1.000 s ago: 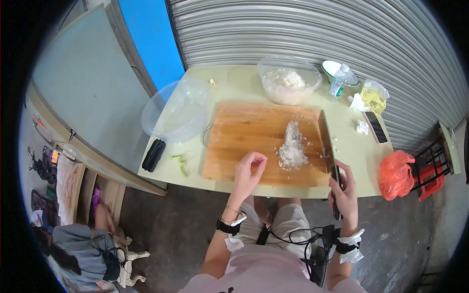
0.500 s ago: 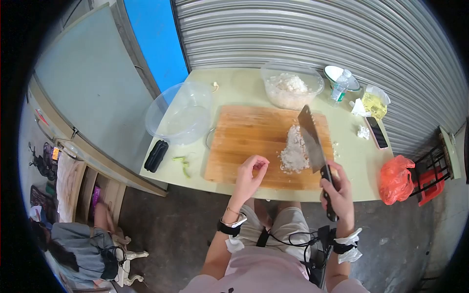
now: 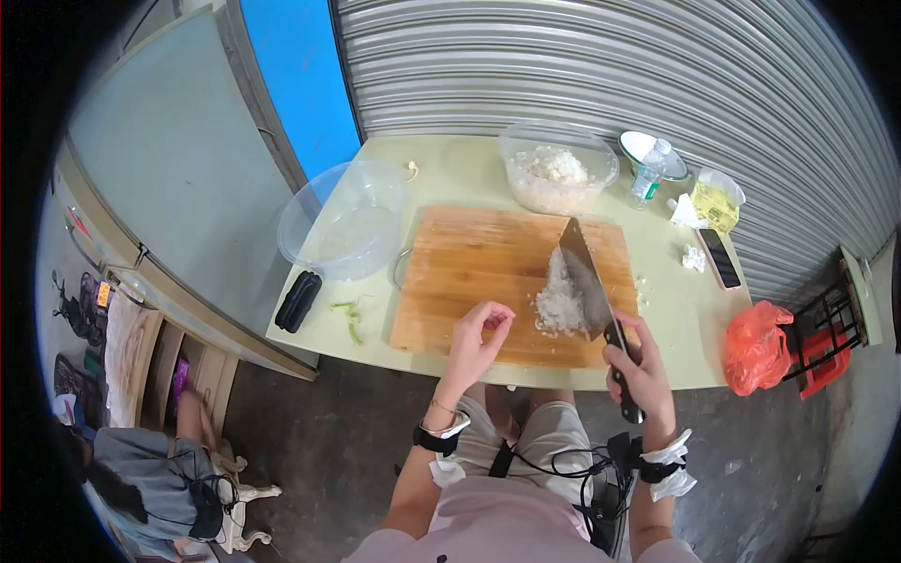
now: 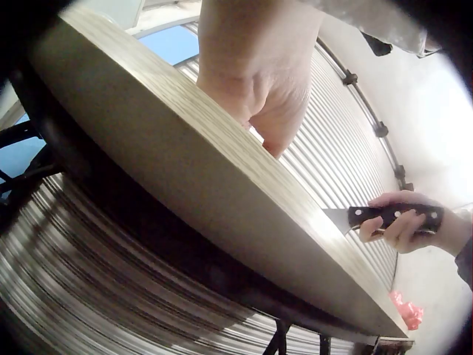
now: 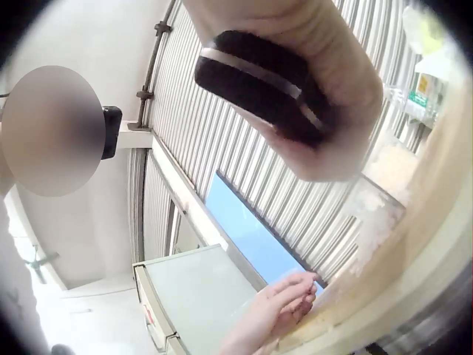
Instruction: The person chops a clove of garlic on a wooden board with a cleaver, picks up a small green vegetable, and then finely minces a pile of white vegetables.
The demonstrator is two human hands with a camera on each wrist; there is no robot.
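My right hand (image 3: 642,372) grips the black riveted handle (image 4: 395,216) of a cleaver (image 3: 587,277). The broad blade slants up and to the left over a pile of chopped white bits (image 3: 559,298), covering its right side in the head view. The pile lies on the right half of a wooden cutting board (image 3: 479,272). My left hand (image 3: 477,342), its fingers loosely bent and holding nothing, is at the board's front edge, left of the pile. From the right wrist view, the butt of the handle (image 5: 255,81) shows in my fist.
Behind the board stands a clear tub (image 3: 554,192) of white chopped food. A clear basin (image 3: 345,220), a black case (image 3: 298,301) and green scraps (image 3: 351,321) are at left. At right are a bottle (image 3: 648,176), a phone (image 3: 720,259) and a red bag (image 3: 756,349). A person (image 3: 155,483) sits lower left.
The cleaver has swung left from the board's right edge, its blade now tilted over the white pile. My right hand moved slightly left with it. My left hand has stayed nearly still.
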